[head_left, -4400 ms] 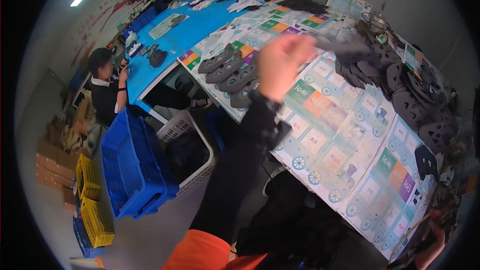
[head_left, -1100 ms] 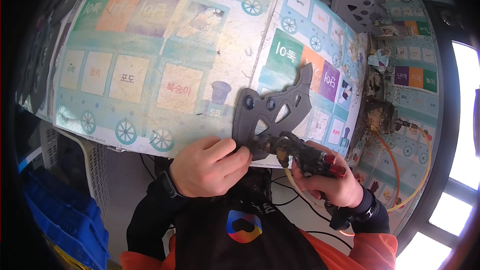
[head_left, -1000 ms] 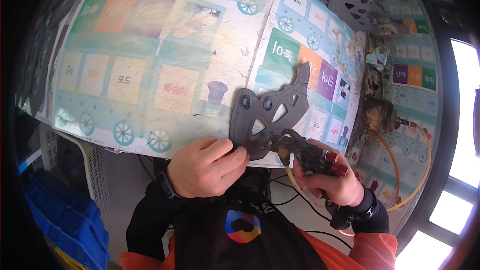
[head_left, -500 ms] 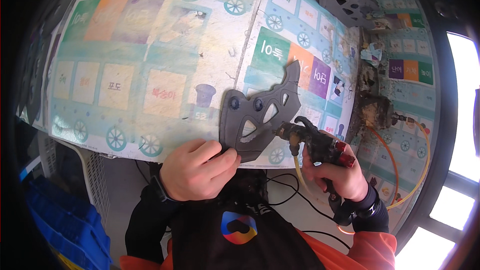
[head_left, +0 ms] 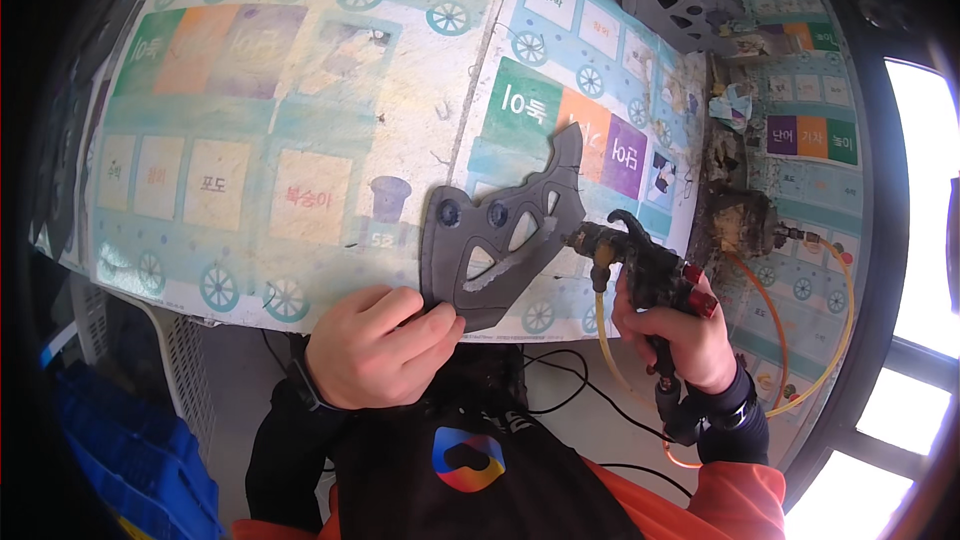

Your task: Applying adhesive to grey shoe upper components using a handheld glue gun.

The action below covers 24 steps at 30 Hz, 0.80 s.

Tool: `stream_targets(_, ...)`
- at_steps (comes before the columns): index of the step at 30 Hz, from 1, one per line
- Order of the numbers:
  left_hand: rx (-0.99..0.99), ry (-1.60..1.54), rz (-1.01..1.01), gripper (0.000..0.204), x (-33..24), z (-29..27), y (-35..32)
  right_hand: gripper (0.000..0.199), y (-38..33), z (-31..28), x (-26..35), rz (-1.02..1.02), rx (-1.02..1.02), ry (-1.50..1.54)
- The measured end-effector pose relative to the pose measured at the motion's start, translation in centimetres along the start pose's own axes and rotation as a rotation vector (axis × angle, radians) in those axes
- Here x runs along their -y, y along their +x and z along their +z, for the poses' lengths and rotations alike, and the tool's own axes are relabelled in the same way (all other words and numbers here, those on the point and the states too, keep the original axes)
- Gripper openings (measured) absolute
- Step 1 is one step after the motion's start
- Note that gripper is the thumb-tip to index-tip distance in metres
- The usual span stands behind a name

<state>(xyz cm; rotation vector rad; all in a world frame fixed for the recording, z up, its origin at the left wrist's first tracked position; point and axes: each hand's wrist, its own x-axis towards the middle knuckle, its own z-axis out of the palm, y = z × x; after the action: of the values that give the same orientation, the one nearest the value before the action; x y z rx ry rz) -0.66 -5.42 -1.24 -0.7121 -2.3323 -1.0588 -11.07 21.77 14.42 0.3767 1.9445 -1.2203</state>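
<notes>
**Left hand pins a dark grey cut-out panel, right hand grips a spray gun beside it**

The left hand [head_left: 375,350] is closed on the lower left corner of the dark grey cut-out panel [head_left: 505,285], thumb and fingers pinching it. The panel lies on the near edge of a table [head_left: 390,130] covered in printed sheets with pastel trains, its narrow arm pointing away and to the right. It has 3 angular openings, 2 round dark discs near its left end, and a pale streak along the openings.

The right hand [head_left: 685,335] is wrapped around the handle of the black spray gun [head_left: 660,275], which has 2 red knobs at its rear. Its nozzle meets the panel's right edge in this view; whether they touch, I cannot tell, nor whether the trigger is pressed. A pale yellow hose [head_left: 601,330] drops from the gun.

To the right stands a crusted brown container [head_left: 740,220], with an orange hose [head_left: 770,300] and a yellow hose [head_left: 850,310] near it. More grey panels [head_left: 690,15] lie at the far right of the table. A blue crate [head_left: 130,440] and a white basket [head_left: 185,355] stand at lower left.
</notes>
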Motion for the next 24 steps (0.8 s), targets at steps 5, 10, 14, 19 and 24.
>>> stream_targets(5, -0.005, -0.004, -0.008, 0.008, 0.0, 0.0, 0.1, 0.03, 0.4, -0.5, -0.1, -0.024, -0.043, -0.017)
stream_targets(10, 0.004, 0.002, -0.004, 0.008, 0.0, -0.2, 0.2, 0.027, 0.9, -0.6, 0.1, -0.084, -0.06, -0.006)
stream_targets(14, 0.007, -0.006, -0.014, 0.008, 0.0, -0.2, 0.2, 0.024, 1.0, 0.2, 0.8, -0.105, -0.088, -0.021)
stream_targets(19, -0.008, -0.005, -0.022, 0.008, -0.1, -0.2, 0.2, 0.021, 1.2, 1.3, 1.5, -0.126, -0.095, -0.075)
stream_targets(24, -0.025, -0.019, -0.031, 0.008, 0.0, -0.1, 0.2, 0.031, 1.3, 0.9, 1.4, -0.035, -0.025, 0.01)
